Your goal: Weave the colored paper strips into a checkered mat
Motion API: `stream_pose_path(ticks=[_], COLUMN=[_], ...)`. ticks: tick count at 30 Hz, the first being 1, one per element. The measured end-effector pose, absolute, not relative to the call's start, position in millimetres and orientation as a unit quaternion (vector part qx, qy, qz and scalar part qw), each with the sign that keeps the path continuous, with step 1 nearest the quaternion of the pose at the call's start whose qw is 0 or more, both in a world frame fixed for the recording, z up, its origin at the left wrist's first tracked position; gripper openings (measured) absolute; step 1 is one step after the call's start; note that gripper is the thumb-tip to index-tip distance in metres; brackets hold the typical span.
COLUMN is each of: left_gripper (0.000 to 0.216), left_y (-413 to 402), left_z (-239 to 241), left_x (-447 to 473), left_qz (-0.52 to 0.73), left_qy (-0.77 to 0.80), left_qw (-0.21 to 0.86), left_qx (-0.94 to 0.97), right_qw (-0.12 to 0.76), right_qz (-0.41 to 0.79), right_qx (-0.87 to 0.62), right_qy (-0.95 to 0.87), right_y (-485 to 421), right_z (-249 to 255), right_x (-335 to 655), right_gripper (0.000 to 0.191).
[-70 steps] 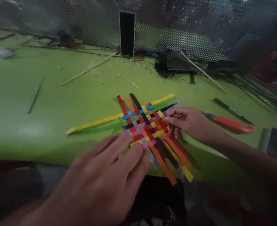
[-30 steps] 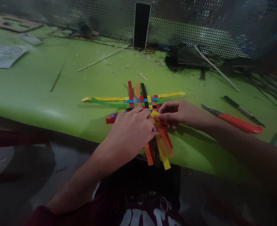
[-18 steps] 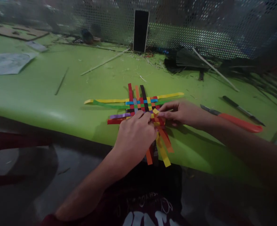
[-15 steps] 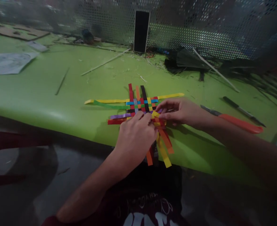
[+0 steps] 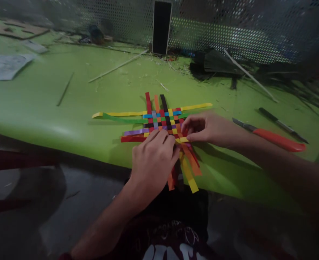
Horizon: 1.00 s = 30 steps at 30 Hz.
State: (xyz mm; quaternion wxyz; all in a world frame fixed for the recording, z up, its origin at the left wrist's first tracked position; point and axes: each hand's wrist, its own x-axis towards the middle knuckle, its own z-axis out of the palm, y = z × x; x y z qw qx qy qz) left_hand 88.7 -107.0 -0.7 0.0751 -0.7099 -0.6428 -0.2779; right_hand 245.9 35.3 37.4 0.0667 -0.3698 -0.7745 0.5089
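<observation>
A small mat of woven coloured strips [image 5: 163,117] lies near the front edge of the green table, its loose ends sticking out on all sides. My left hand [image 5: 154,159] rests over the mat's lower part with bent fingers pressed together, holding it; the fingertips are partly hidden. Between thumb and fingers of my right hand [image 5: 205,127] is the end of a short yellow strip [image 5: 184,139] at the mat's lower right. Below the hands, an orange strip [image 5: 193,164] and a longer yellow strip [image 5: 190,177] hang toward the table edge.
To the right lie an orange-handled cutter [image 5: 279,139] and a dark slim knife [image 5: 281,124]. A phone [image 5: 161,29] stands upright against the perforated metal panel [image 5: 216,32]. Thin sticks [image 5: 118,66], scraps, black strips [image 5: 216,66] and a printed sheet [image 5: 6,66] are spread behind and left.
My right hand has drawn the yellow strip's end down and slightly right, so it now lies flatter and more of the weave shows. My left hand has shifted slightly left.
</observation>
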Motion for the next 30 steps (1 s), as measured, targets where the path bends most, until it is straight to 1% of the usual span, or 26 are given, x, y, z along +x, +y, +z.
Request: stream_pose_path(ticks=[4,8,16,19,22,26,30], left_gripper=[0.017,0.014,0.015,0.014,0.012,0.014,0.009], left_y=[-108,-108,-105,-105,-104,-102,-101], left_z=[0,-3,-8,-7,-7,-8,-9], left_x=[89,87,84,83,82,80,79], left_qz=[-0.280,-0.293,-0.328,-0.322,-0.316,-0.322,-0.331], left_qy=[-0.661,-0.659,-0.644,-0.653,-0.653,-0.642,-0.632], left_qw=[0.071,0.058,0.013,-0.005,-0.004,-0.004,-0.013], left_qx=[-0.693,-0.690,-0.691,-0.686,-0.689,-0.696,-0.701], right_qw=[0.053,0.036,-0.021,-0.011,0.008,0.027,0.052], right_qz=[0.513,0.521,0.551,0.531,0.491,0.445,0.392], right_qx=[-0.379,-0.384,-0.321,-0.321,-0.324,-0.321,-0.302], right_qy=[-0.768,-0.761,-0.770,-0.784,-0.808,-0.836,-0.867], right_y=[34,35,48,44,35,25,27], right_z=[40,43,47,45,45,43,45], right_x=[243,243,235,233,233,230,233], right_gripper=[0.013,0.013,0.010,0.011,0.012,0.014,0.014])
